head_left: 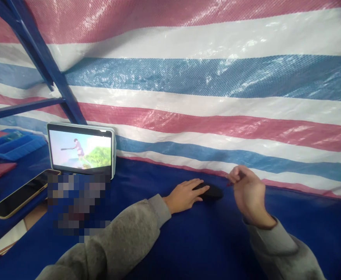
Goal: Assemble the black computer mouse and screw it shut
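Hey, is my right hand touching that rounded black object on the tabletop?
Apart: the head view shows blue tabletop between the right hand and the rounded black object.

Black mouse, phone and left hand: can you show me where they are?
Black mouse [215, 191], head view: its uncovered end.
Phone [23, 194], head view: its dark screen.
Left hand [184, 195], head view: its back.
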A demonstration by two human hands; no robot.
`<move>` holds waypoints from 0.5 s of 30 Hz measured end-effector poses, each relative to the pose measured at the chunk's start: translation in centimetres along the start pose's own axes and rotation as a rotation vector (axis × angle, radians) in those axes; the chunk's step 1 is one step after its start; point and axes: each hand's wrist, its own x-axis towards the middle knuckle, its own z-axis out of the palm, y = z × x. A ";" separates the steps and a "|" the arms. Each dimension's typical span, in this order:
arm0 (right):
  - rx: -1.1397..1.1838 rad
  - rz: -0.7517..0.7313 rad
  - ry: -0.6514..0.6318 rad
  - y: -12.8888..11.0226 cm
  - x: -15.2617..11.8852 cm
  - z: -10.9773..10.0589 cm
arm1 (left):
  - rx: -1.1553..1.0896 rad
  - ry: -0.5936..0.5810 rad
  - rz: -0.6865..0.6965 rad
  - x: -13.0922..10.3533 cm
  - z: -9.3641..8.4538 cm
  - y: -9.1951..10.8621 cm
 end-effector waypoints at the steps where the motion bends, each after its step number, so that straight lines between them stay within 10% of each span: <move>1: 0.014 -0.003 0.004 0.0 0.0 0.1 | 0.000 -0.001 0.001 0.0 0.0 0.0; 15: 0.142 0.070 0.028 0.2 -0.1 -0.2 | 0.003 0.001 0.001 0.0 0.0 0.0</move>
